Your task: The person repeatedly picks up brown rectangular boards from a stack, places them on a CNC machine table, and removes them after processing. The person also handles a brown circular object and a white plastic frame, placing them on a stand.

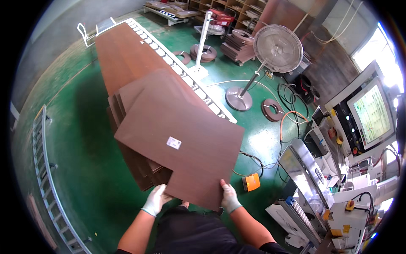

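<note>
A flat brown panel (pixel 186 131) with a small white label (pixel 173 143) and a notch cut from its near left corner is in front of me. My right hand (pixel 229 197), in a pale glove, grips its near right edge, thumb on top. At the near left edge, beside the notch, my left hand (pixel 155 200), also gloved, holds the panel; its fingertips are partly hidden underneath. Under and behind this panel lies a stack of similar brown panels (pixel 120 101), their edges fanned out unevenly.
A long brown board (pixel 122 55) lies beyond the stack, beside a white roller conveyor (pixel 169 59). To the right are a pedestal fan (pixel 278 48), edge-band coils (pixel 272 110), an orange foot pedal (pixel 251 182), floor cables and a machine with a screen (pixel 372 114). A metal roller rail (pixel 46 169) runs along the left.
</note>
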Available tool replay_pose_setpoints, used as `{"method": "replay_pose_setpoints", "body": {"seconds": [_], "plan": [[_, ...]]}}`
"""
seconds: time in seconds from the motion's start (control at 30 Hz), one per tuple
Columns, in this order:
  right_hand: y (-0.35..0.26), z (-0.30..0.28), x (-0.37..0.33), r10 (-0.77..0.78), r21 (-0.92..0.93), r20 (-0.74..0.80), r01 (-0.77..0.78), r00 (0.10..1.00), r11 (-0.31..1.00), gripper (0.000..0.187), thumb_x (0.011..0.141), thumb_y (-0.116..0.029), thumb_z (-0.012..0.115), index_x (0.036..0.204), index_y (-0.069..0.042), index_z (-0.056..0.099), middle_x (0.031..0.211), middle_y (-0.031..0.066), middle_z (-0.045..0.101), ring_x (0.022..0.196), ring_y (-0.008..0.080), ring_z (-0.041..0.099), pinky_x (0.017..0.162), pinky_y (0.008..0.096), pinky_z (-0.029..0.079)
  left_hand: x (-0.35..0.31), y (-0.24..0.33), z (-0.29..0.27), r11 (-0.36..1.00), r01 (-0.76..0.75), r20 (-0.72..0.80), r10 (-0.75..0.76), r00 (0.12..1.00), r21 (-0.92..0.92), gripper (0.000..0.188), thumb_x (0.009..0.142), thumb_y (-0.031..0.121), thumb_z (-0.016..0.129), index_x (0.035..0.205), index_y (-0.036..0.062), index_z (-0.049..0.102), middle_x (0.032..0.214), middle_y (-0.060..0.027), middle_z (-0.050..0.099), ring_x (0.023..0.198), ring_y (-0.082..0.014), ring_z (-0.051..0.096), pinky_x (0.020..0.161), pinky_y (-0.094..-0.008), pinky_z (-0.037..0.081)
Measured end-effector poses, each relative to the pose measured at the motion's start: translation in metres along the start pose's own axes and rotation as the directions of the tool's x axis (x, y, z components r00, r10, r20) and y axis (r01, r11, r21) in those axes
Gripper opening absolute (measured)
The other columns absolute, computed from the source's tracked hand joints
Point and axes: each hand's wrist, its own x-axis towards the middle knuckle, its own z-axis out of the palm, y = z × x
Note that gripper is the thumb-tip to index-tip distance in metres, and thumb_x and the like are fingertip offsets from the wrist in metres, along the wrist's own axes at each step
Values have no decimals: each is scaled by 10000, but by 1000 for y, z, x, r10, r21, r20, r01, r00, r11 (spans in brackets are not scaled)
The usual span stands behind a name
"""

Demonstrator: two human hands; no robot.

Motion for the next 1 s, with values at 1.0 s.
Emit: {"method": "replay_pose_setpoints", "body": {"seconds": [1.0], "plan": [[234, -224, -220, -14, 22, -998, 614, 54, 789, 582, 968, -507, 693, 650, -149, 363, 633, -81, 337, 605, 73, 276, 519, 319, 236, 92, -165, 329, 571, 738, 537, -774, 336, 361, 516, 1031, 349, 537, 1456, 75, 434, 1526, -109, 460, 1416, -321, 402, 1210, -494, 276]]}}
